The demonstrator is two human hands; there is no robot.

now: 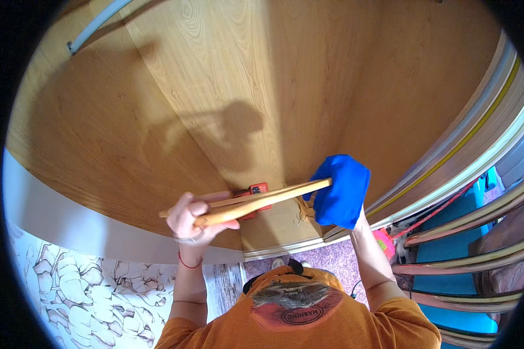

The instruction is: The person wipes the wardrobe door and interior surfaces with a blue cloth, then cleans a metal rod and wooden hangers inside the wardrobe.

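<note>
My left hand [192, 218] is closed round one end of a wooden clothes hanger [262, 199], which has two pale bars side by side. The hanger slants across in front of me, its far end reaching to the right. There, my right hand is behind a bright blue cloth [343, 189] that meets the hanger's end. The cloth covers the fingers of that hand; only the wrist [360, 224] and forearm show below it.
Wood-grain wardrobe panels [227, 70] surround the hands. On the wardrobe floor lie a red case [259, 189] and some wooden pieces with a metal hook [300, 220]. A white rod [99, 23] crosses the upper left. Curved rails [471, 264] and turquoise fabric [442, 250] are at right.
</note>
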